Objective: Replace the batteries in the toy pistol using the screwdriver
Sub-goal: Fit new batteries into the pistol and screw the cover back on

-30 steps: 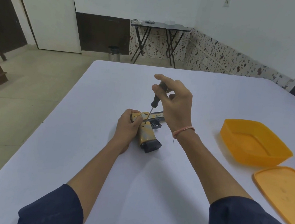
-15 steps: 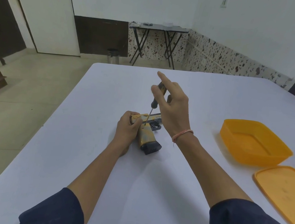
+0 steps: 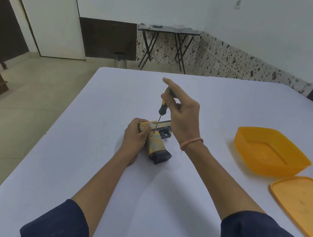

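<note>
Count in view: two hands, one toy pistol, one screwdriver, one orange tub, one orange lid.

The left hand (image 3: 135, 136) grips the rear of the toy pistol (image 3: 156, 145), thumb curled over its top. The pistol lies on its side on the white table (image 3: 82, 138), near the middle, dark base pointing toward the person.

The screwdriver (image 3: 163, 104) stands almost upright, its tip set on the pistol body just beside the left thumb. The right hand (image 3: 186, 120) pinches the black-and-yellow handle between thumb and curled fingers, with the index finger held out straight.

Hidden parts: the left hand covers the pistol's rear, and the right hand covers part of the barrel.

The tub (image 3: 262, 166) stands open, well apart from the pistol; only its own orange floor shows inside. The lid (image 3: 302, 205) lies flat just beside it, cut off by the right edge.
</note>
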